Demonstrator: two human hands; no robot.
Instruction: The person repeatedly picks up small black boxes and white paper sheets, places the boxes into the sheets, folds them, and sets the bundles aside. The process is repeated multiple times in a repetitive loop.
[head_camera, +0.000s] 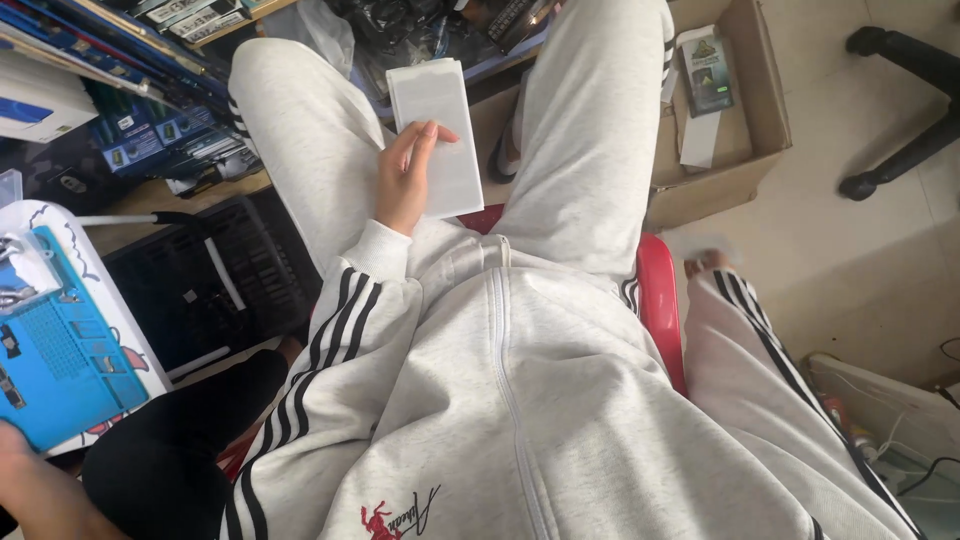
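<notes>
I sit on a red chair (659, 300) in a light grey tracksuit with black stripes. My left hand (405, 178) rests between my thighs and grips a flat white rectangular packet (437, 110) by its lower left edge, thumb along its face. My right arm hangs down past the chair's right side. Only a few fingertips of my right hand (706, 264) show beyond the sleeve, close to a pale blurred scrap (700, 244). Whether those fingers hold the scrap is unclear.
An open cardboard box (765, 110) with a small dark green carton (706, 75) stands on the floor at right. A black crate (240, 270) is at left, beside a white table with a blue work mat (60, 355). Another person's arm (30, 490) and black-clad knee (165, 460) are at lower left.
</notes>
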